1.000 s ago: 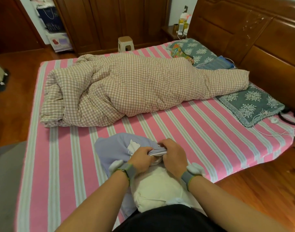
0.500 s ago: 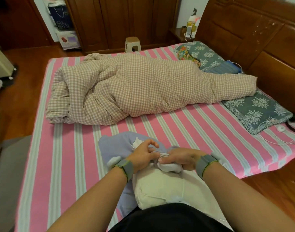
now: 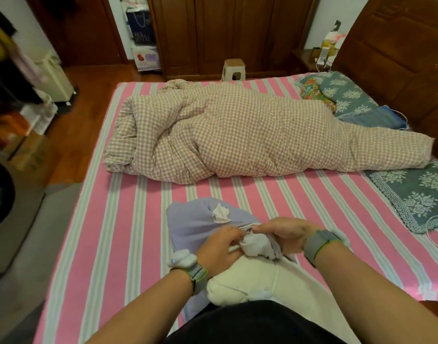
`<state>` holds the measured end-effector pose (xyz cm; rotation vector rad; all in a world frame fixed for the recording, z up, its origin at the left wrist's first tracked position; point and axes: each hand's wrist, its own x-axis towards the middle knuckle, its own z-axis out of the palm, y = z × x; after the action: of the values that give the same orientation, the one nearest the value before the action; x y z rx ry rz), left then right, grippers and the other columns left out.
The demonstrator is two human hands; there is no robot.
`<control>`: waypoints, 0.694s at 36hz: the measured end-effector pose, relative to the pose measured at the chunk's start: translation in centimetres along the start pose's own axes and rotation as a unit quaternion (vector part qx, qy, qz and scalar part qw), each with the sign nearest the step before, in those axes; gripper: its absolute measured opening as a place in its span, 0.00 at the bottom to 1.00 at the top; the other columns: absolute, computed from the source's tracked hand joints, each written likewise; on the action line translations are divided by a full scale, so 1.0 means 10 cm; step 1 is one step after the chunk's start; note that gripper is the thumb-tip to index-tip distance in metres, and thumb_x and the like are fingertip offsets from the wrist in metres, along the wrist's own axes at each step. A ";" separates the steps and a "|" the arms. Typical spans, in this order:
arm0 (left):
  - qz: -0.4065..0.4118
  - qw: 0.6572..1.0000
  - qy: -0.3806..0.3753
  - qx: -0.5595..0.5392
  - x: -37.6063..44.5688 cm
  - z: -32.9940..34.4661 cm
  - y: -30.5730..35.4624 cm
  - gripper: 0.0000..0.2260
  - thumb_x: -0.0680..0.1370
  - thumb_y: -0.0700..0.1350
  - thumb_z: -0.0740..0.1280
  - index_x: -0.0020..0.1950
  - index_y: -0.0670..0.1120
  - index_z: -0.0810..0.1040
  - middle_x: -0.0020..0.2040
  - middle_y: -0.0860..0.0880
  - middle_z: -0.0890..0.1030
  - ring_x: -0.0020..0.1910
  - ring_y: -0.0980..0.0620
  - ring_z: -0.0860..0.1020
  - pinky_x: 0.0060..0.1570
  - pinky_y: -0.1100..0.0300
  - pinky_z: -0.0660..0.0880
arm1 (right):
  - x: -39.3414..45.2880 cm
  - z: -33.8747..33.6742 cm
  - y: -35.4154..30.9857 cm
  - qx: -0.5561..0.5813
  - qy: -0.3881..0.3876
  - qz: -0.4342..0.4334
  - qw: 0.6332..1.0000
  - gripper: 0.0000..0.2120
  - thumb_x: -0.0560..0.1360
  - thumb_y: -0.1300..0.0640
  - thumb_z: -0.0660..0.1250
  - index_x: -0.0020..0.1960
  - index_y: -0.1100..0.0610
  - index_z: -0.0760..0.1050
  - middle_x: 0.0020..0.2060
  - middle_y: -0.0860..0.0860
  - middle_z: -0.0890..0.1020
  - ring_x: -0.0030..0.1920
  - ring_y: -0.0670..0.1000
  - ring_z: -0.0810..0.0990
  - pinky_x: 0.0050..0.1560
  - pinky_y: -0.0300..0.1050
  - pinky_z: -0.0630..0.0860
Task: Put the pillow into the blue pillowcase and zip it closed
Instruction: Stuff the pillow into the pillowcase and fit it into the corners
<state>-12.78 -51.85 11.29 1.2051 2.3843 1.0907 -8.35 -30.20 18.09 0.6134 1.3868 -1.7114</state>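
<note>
At the near edge of the striped bed (image 3: pixel 143 219), left hand (image 3: pixel 219 247) and right hand (image 3: pixel 285 233) both pinch the bunched blue pillowcase (image 3: pixel 190 224) over the white pillow (image 3: pixel 247 284). Checked quilt (image 3: pixel 238 135) lies beyond, apart; floral pillows (image 3: pixel 416 194) right.

The pale blue fabric pillowcase (image 3: pixel 193 224) lies on the near part of the pink striped bed sheet (image 3: pixel 101 232), right in front of the person. The cream stuffed pillow (image 3: pixel 242 284) sits nearer the person, with its far end under the bunched pillowcase edge. The left hand (image 3: pixel 219 249) and right hand (image 3: pixel 285 233) meet on that edge, side by side. Behind them, the big checked quilt (image 3: pixel 238 137) lies across the middle of the bed. To the right, the flowered grey-blue pillow (image 3: pixel 416 194) lies by the dark wooden headboard (image 3: pixel 399 58). The small plastic stool (image 3: pixel 233 70) stands on the floor behind the bed.
</note>
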 end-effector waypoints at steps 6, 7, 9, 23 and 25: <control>-0.050 0.997 -0.003 0.054 0.22 0.02 0.02 0.05 0.75 0.50 0.65 0.48 0.51 0.78 0.44 0.52 0.80 0.44 0.50 0.77 0.42 0.50 0.75 | 0.02 -0.14 -0.31 -0.119 -0.021 0.042 0.992 0.16 0.79 0.51 0.66 0.60 0.60 0.78 0.60 0.58 0.81 0.65 0.60 0.76 0.70 0.57 0.68; -0.061 0.997 0.002 0.055 0.21 0.03 0.04 0.04 0.74 0.49 0.65 0.46 0.51 0.78 0.43 0.53 0.80 0.43 0.50 0.77 0.42 0.49 0.75 | 0.00 -0.12 -0.30 -0.119 -0.025 0.032 0.992 0.13 0.80 0.52 0.65 0.58 0.60 0.79 0.58 0.57 0.83 0.63 0.58 0.78 0.68 0.55 0.71; -0.094 0.994 0.040 0.048 0.30 0.11 0.14 0.04 0.74 0.50 0.67 0.43 0.51 0.77 0.40 0.55 0.78 0.41 0.52 0.75 0.42 0.51 0.75 | -0.02 -0.27 -0.32 -0.115 -0.032 0.007 0.993 0.11 0.80 0.54 0.65 0.54 0.60 0.81 0.54 0.56 0.84 0.56 0.55 0.82 0.65 0.52 0.74; -0.168 0.972 -0.020 0.164 0.87 0.38 0.62 0.20 0.76 0.53 0.53 0.43 0.45 0.83 0.39 0.47 0.76 0.37 0.46 0.72 0.34 0.57 0.58 | -0.07 -0.90 -0.38 -0.109 -0.133 -0.015 0.985 0.14 0.80 0.59 0.62 0.46 0.59 0.86 0.48 0.56 0.85 0.49 0.54 0.83 0.57 0.50 0.77; -0.208 0.960 -0.001 0.186 0.90 0.40 0.58 0.18 0.76 0.53 0.56 0.40 0.46 0.82 0.34 0.48 0.75 0.34 0.47 0.70 0.32 0.56 0.60 | -0.05 -0.96 -0.39 -0.092 -0.143 -0.024 0.985 0.12 0.80 0.61 0.62 0.50 0.60 0.85 0.51 0.58 0.84 0.52 0.55 0.83 0.57 0.50 0.77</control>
<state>-12.92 -40.70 13.59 0.7336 2.7469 0.5273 -12.55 -20.76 18.00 0.2222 1.3401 -1.6123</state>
